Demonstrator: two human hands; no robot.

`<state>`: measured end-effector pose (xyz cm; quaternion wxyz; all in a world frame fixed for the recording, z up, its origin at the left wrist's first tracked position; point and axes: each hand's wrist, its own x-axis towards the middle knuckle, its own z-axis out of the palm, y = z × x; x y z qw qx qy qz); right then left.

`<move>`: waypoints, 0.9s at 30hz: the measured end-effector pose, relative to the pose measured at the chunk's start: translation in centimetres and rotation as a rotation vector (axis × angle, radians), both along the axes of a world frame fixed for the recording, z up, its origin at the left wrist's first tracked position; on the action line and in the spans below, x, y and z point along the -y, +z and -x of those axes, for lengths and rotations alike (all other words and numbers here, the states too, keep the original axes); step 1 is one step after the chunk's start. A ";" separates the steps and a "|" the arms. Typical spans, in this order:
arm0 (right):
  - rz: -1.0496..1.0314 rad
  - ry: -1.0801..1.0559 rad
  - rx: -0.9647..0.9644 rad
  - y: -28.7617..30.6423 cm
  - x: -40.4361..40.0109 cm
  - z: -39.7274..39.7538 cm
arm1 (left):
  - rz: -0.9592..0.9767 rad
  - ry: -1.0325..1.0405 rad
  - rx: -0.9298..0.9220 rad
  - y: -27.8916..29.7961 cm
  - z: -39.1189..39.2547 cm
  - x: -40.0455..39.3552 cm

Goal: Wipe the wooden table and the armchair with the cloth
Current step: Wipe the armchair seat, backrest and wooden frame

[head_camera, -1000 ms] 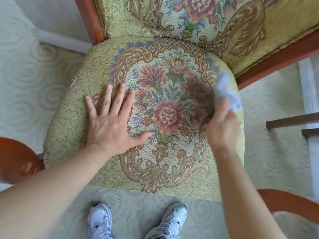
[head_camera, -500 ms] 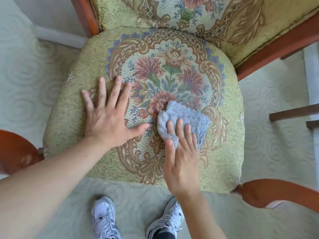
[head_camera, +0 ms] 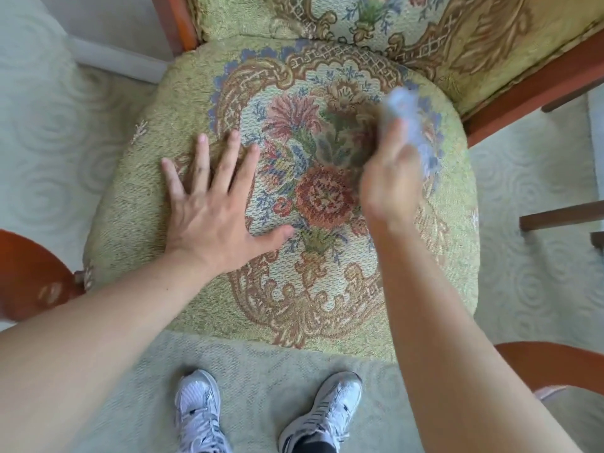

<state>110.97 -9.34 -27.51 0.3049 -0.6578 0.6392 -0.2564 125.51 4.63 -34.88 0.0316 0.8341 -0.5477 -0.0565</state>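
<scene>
The armchair seat [head_camera: 137,204] is green-gold tapestry with a floral medallion, framed in reddish wood. My left hand [head_camera: 212,207] lies flat on the seat's left half, fingers spread. My right hand [head_camera: 390,181] is blurred with motion over the seat's right side and grips a light blue cloth [head_camera: 410,122], which sticks out beyond the fingers toward the backrest. The cloth is smeared, so its contact with the fabric is unclear. No wooden table top is recognisable in view.
The padded backrest [head_camera: 408,24] rises at the top. Wooden armrests curve at the left [head_camera: 29,273] and lower right [head_camera: 555,364]. Dark wooden rails [head_camera: 562,217] stand at the right edge. My white sneakers [head_camera: 196,410] stand on pale patterned carpet [head_camera: 49,125].
My right hand has swept the cloth from the seat's centre up and to the right, now blurred. The left hand stays flat in the same place.
</scene>
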 end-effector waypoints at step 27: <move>-0.150 -0.344 0.489 3.9 -4.2 4.8 | 0.000 -0.007 -0.037 0.4 -0.3 -0.1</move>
